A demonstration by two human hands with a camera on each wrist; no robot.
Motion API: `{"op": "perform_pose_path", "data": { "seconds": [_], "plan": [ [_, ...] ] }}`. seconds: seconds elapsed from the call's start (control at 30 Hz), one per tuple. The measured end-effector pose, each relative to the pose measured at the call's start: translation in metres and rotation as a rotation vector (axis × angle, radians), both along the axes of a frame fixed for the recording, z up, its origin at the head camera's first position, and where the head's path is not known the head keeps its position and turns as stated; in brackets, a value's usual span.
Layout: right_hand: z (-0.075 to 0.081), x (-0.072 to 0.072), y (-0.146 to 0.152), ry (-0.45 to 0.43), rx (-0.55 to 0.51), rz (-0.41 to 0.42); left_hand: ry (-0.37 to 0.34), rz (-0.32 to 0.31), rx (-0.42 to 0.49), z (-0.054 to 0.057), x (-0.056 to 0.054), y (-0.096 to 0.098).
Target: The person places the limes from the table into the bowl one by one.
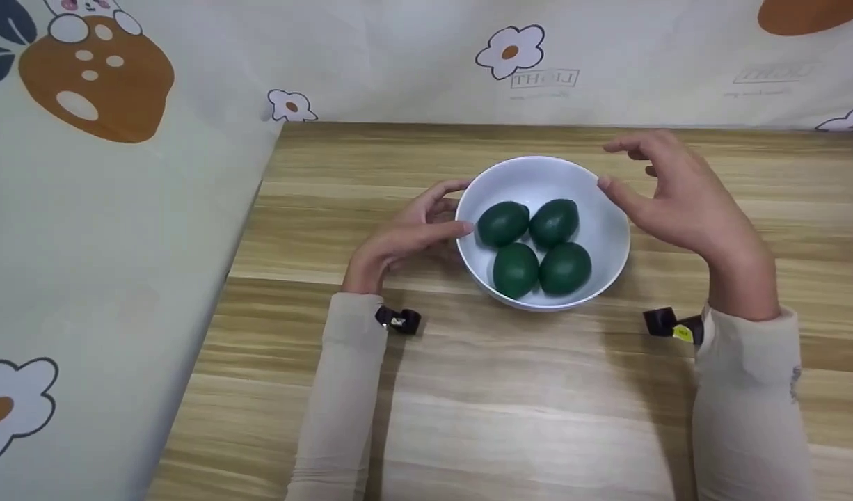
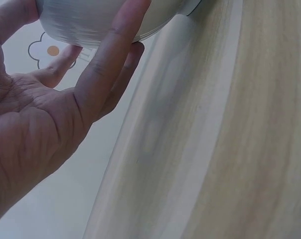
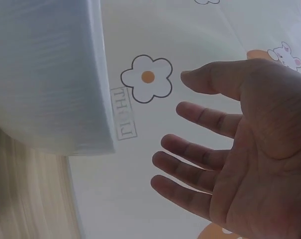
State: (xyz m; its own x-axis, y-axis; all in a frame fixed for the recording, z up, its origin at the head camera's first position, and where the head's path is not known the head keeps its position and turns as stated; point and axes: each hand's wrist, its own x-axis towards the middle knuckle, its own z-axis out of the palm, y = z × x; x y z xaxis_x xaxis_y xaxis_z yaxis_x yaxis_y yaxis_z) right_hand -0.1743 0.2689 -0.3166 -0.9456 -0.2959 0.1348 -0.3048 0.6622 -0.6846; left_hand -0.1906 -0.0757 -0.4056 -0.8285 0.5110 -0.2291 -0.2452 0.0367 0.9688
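A white bowl (image 1: 607,240) contains several dark green, rounded fruits (image 1: 565,268) with slightly pointed ends; their exact kind is unclear. My left hand (image 1: 416,226) grips the bowl's left side, thumb at the rim and fingers against the outer wall. In the left wrist view, those fingers (image 2: 108,64) touch the bowl's outside (image 2: 78,22). At the bowl's right rim hovers my right hand (image 1: 691,202), fingers loosely bent and holding nothing. From the right wrist, a gap shows between that hand (image 3: 225,149) and the bowl wall (image 3: 50,74).
The bowl is over a wood-grain table (image 1: 524,403). Behind it and along the left runs a pale covering (image 1: 399,62) printed with flowers and orange fruit shapes. Small black wrist cameras (image 1: 399,321) sit at both cuffs.
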Motion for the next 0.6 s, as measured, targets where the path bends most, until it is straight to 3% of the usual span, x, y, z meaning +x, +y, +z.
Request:
{"op": "perform_pose_path", "data": {
  "seconds": [0.33,0.6],
  "plan": [
    [-0.010,0.011,0.005,-0.009,0.041,-0.062,0.015,-0.022,0.003,-0.002,0.001,0.007],
    [-0.023,0.022,0.011,-0.043,0.033,-0.100,0.040,-0.016,-0.072,0.008,0.002,0.009]
  ]
}}
